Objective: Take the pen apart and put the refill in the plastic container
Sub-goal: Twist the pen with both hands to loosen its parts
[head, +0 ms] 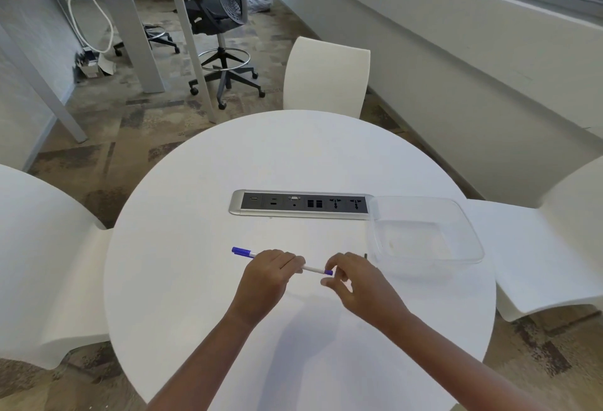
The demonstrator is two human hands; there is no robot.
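Observation:
A white pen point(312, 269) with a blue cap at its left end and a small blue plug at its right end is held level just above the round white table point(202, 208). My left hand point(270, 275) is closed around the middle of the barrel. My right hand point(354, 280) pinches the blue end plug with thumb and fingertips. The clear plastic container point(470, 234) sits to the right, near the table's edge, with nothing visible in it. A small dark piece point(365, 256) lies beside the container's near left corner.
A silver power and data socket strip point(301, 204) is set into the table behind my hands. White chairs stand at the left point(42, 247), far side point(326, 74) and right point(554, 247). A black office chair point(222, 18) and a desk are further back.

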